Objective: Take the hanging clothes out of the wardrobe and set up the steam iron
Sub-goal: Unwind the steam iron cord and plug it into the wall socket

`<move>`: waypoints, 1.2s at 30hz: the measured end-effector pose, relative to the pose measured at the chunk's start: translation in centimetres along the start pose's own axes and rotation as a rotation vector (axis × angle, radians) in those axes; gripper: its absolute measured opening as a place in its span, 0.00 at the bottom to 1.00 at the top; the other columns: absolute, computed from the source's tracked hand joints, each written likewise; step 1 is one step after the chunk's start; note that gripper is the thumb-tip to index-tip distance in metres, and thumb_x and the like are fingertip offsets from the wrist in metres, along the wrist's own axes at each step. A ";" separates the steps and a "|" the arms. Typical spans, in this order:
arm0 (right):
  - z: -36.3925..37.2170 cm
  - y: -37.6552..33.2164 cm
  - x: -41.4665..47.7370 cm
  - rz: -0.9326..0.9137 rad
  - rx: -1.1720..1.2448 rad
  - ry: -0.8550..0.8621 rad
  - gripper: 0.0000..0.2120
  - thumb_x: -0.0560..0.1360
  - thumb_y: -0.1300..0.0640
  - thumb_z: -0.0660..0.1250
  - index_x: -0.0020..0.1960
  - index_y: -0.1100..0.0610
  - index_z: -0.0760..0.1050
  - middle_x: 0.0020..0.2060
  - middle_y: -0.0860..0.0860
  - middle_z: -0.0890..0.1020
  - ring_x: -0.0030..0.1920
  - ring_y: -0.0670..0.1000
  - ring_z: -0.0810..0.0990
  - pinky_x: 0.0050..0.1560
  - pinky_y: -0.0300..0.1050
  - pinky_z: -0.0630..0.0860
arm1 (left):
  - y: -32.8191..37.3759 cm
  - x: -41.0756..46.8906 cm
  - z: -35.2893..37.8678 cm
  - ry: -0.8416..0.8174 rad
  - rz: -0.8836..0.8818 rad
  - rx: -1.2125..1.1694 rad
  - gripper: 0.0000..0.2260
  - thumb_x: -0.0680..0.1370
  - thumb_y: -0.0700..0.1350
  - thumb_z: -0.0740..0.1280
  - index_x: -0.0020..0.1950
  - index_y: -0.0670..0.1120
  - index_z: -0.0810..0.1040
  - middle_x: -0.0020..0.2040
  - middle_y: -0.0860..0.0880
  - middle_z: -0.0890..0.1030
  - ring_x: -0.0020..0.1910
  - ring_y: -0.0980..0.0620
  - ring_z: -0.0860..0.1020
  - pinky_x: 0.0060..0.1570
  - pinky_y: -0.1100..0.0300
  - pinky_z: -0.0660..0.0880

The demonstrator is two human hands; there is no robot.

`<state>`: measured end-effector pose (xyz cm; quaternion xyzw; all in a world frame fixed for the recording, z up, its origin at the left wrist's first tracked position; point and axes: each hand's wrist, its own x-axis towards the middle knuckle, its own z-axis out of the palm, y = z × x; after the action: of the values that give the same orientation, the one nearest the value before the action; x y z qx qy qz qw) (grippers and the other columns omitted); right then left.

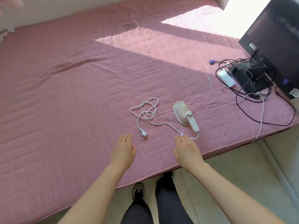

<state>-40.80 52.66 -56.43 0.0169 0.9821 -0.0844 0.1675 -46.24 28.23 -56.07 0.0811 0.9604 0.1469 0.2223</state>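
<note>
Now | left hand (123, 150) flat, empty; right hand (187, 151) spread, empty, near cord (163, 124)

This is a bedroom in a home. A wide bed (64, 78) covered with a pink quilted spread fills most of the view, sunlight falling across it. A computer monitor (273, 34) with tangled cables (252, 96) sits on one corner, beside a pale floor (242, 162).

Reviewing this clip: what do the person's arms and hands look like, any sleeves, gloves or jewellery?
Both forearms are bare, with no sleeves in view. The left hand and right hand wear no gloves, and no rings, watch or bracelets show. No markings are visible.
</note>
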 end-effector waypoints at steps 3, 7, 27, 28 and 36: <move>1.3 2.7 3.6 -0.046 -0.016 -0.015 0.15 0.62 0.60 0.74 0.46 0.60 0.76 0.40 0.56 0.79 0.48 0.60 0.80 0.48 0.52 0.79 | 1.6 3.6 1.7 -0.026 -0.073 -0.062 0.22 0.80 0.42 0.59 0.73 0.42 0.64 0.73 0.45 0.66 0.72 0.46 0.62 0.71 0.55 0.59; 3.7 5.2 7.8 -0.080 0.002 -0.054 0.14 0.62 0.61 0.74 0.46 0.61 0.76 0.40 0.56 0.79 0.46 0.60 0.80 0.44 0.52 0.79 | 2.5 8.0 4.1 -0.061 -0.157 -0.105 0.21 0.80 0.42 0.59 0.73 0.42 0.64 0.72 0.46 0.68 0.71 0.47 0.64 0.68 0.57 0.61; 19.6 5.9 24.4 -0.135 0.024 -0.225 0.27 0.74 0.63 0.62 0.72 0.60 0.62 0.66 0.58 0.71 0.66 0.59 0.70 0.61 0.51 0.71 | -3.7 30.8 13.7 -0.064 -0.215 -0.147 0.21 0.78 0.42 0.62 0.70 0.40 0.66 0.68 0.40 0.69 0.66 0.40 0.68 0.63 0.48 0.67; 20.2 5.9 24.6 -0.138 0.012 -0.220 0.28 0.72 0.63 0.64 0.72 0.61 0.64 0.65 0.59 0.72 0.65 0.60 0.71 0.59 0.52 0.73 | -3.7 31.8 13.8 -0.045 -0.199 -0.148 0.20 0.77 0.42 0.62 0.69 0.40 0.67 0.67 0.40 0.70 0.66 0.40 0.68 0.63 0.48 0.67; 22.5 6.6 23.6 -0.183 0.003 -0.142 0.25 0.59 0.67 0.74 0.54 0.56 0.75 0.49 0.54 0.76 0.44 0.58 0.76 0.38 0.51 0.77 | -2.3 36.9 15.4 -0.044 -0.137 -0.152 0.25 0.78 0.43 0.61 0.74 0.42 0.61 0.70 0.41 0.68 0.69 0.41 0.65 0.66 0.49 0.63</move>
<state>-55.36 55.43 -86.20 -0.0786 0.9651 -0.1020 0.2280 -72.30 38.00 -84.95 0.0016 0.9447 0.2019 0.2585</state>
